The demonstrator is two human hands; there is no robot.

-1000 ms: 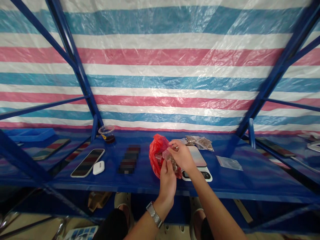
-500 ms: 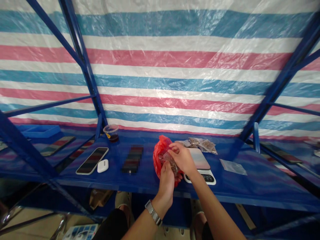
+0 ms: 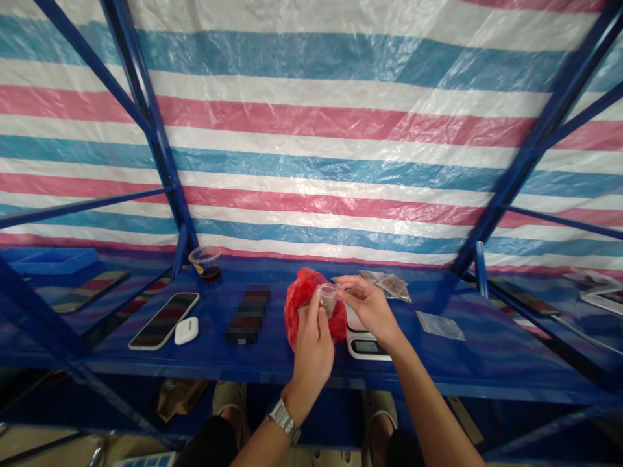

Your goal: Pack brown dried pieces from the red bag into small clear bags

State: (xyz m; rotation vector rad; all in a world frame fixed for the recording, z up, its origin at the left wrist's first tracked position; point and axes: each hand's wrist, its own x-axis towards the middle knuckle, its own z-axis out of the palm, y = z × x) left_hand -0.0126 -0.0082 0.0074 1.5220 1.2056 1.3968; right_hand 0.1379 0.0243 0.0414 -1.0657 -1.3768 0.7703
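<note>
A small clear plastic bag (image 3: 328,298) is held upright with its mouth spread, over a crumpled red plastic bag (image 3: 294,303). My left hand (image 3: 314,344) is closed around the clear bag's left side. At the bag's upper right edge, the fingers of my right hand (image 3: 367,305) pinch the rim. What lies inside the clear bag is hard to make out. Partly behind my right hand sits a white digital scale (image 3: 359,346). Beyond it lie several clear bags of brownish bits (image 3: 393,285).
A flat clear bag (image 3: 440,325) lies right of the scale. To the left are a blurred dark object (image 3: 249,316), a white earbud case (image 3: 186,331), a phone (image 3: 164,320) and a plastic cup of dark liquid (image 3: 206,264). Blue metal posts (image 3: 160,143) frame the shelf.
The small clear bag now stands upright with its mouth spread in my hands. My fingers have risen from the red bag's contents. The view has shifted slightly right.
</note>
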